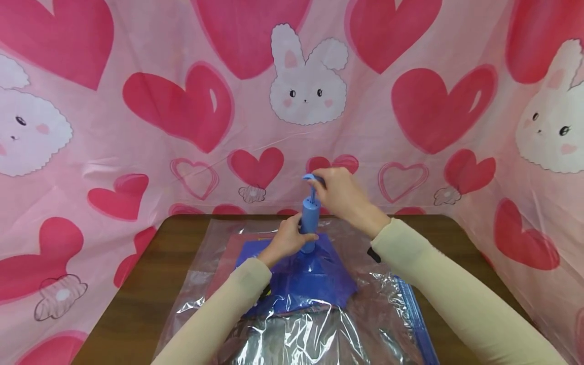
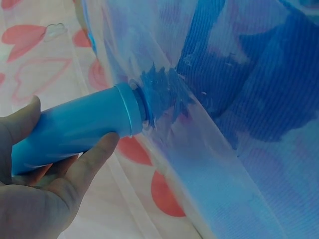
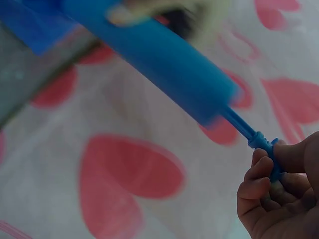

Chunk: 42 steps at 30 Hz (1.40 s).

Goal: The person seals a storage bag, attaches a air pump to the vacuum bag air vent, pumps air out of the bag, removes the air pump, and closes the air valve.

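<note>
A blue hand pump (image 1: 310,218) stands upright on a clear plastic vacuum bag (image 1: 196,284), its base against the bag's surface. Around the pump's barrel (image 2: 84,124) curl the fingers of my left hand (image 1: 286,239). My right hand (image 1: 339,190) grips the pump's handle (image 3: 269,154) above, with a length of the thin rod (image 3: 239,123) showing between handle and barrel. Inside the bag lie folded blue cloth (image 1: 315,284) and a red piece (image 1: 223,266). Ribbed blue fabric (image 2: 269,84) shows through the film in the left wrist view.
The bag lies on a dark wooden table (image 1: 132,304), with a blue zip strip (image 1: 412,319) along its right side. A small black object (image 1: 374,254) is beside the right sleeve. Pink heart-and-rabbit cloth (image 1: 310,142) hangs behind and at both sides.
</note>
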Each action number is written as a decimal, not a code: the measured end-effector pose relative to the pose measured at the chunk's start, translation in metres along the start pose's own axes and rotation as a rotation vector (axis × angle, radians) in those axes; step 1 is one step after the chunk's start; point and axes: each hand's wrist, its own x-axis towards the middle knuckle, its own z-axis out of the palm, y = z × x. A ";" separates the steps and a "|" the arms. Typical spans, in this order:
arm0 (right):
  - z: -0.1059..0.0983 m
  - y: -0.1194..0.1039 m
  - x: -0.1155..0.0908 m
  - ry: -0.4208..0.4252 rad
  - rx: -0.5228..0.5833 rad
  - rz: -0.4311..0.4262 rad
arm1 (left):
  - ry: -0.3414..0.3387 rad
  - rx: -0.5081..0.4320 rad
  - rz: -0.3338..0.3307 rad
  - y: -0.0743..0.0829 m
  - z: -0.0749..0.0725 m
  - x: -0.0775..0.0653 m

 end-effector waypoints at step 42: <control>-0.069 -0.037 0.032 0.250 0.051 -0.078 | -0.025 -0.050 -0.036 -0.001 -0.003 -0.001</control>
